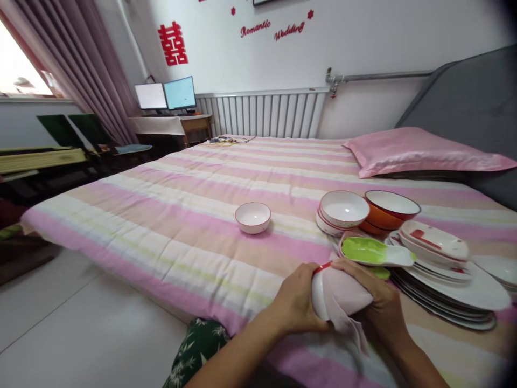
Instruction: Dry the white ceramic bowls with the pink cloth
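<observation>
My left hand (297,297) is closed on a white bowl (318,295) with a red rim, held tilted on its side above the bed's near edge. Pressed against the bowl is a pale pink cloth (348,293), gripped by my right hand (383,302), and its loose end hangs below. Just beyond my hands lies a green and white spoon-shaped dish (365,250). A small white bowl (253,216) with a red rim stands alone on the striped bedspread (194,226). The inside of the held bowl is hidden.
Stacked white bowls (343,209) stand next to orange bowls (385,213). To the right are piled plates (480,285) topped by oval dishes (438,242). A pink pillow (424,151) lies near the grey headboard (476,97). Cables (230,140) rest at the bed's far edge.
</observation>
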Demonstrator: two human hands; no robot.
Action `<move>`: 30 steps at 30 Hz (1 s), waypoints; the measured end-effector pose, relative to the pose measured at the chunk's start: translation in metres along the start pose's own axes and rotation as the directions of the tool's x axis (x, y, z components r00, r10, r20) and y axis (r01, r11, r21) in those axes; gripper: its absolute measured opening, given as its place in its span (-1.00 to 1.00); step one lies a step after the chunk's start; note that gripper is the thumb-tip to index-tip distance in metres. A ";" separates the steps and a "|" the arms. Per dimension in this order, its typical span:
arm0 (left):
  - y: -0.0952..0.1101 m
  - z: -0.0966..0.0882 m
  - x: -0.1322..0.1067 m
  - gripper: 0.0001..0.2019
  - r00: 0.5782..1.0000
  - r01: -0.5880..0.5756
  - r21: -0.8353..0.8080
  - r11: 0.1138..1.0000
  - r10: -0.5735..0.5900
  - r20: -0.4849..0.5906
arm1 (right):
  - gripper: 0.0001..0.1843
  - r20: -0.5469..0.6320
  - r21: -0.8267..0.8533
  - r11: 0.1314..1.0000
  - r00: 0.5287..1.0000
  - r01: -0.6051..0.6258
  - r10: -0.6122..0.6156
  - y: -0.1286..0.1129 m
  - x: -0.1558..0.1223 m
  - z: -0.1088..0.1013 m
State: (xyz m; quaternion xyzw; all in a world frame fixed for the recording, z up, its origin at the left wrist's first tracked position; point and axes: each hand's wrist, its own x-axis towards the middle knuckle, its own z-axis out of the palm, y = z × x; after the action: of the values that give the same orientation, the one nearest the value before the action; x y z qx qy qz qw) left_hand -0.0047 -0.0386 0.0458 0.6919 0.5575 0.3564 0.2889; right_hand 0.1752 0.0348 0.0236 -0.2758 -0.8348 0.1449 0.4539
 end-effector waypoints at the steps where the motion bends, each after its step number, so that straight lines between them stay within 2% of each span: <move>1: -0.001 0.001 0.000 -0.10 1.000 0.007 0.001 1.000 -0.007 0.001 | -0.56 -0.001 0.019 1.000 1.000 -0.024 0.024 0.001 -0.001 0.000; 10: -0.006 0.002 -0.001 -0.06 1.000 0.026 -0.032 0.999 -0.026 0.006 | -0.59 -0.003 0.189 0.944 0.961 -0.272 0.277 0.036 -0.014 0.011; 16: -0.009 0.001 0.000 -0.05 0.999 0.043 -0.062 0.997 -0.043 -0.005 | -0.54 0.066 0.292 0.897 0.943 -0.331 0.326 0.054 -0.018 0.020; 23: -0.010 -0.003 0.002 -0.13 0.999 -0.028 -0.077 0.997 0.024 -0.049 | -0.65 0.014 0.406 0.834 0.915 -0.373 0.402 0.046 -0.009 0.030; 26: -0.011 -0.003 0.004 -0.18 0.997 -0.044 -0.096 0.994 0.037 -0.071 | -0.67 -0.017 0.404 0.856 0.933 -0.322 0.359 0.039 -0.002 0.033; 30: -0.009 -0.001 0.007 -0.27 0.991 -0.017 -0.158 0.987 -0.005 -0.136 | -0.69 -0.075 0.358 0.876 0.925 -0.323 0.372 0.035 0.002 0.038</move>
State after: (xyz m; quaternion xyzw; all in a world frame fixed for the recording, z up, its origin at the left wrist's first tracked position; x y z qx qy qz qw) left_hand -0.0101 -0.0301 0.0400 0.6425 0.5435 0.4468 0.3035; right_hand 0.1544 0.0646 -0.0129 -0.3486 -0.6997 0.3459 0.5189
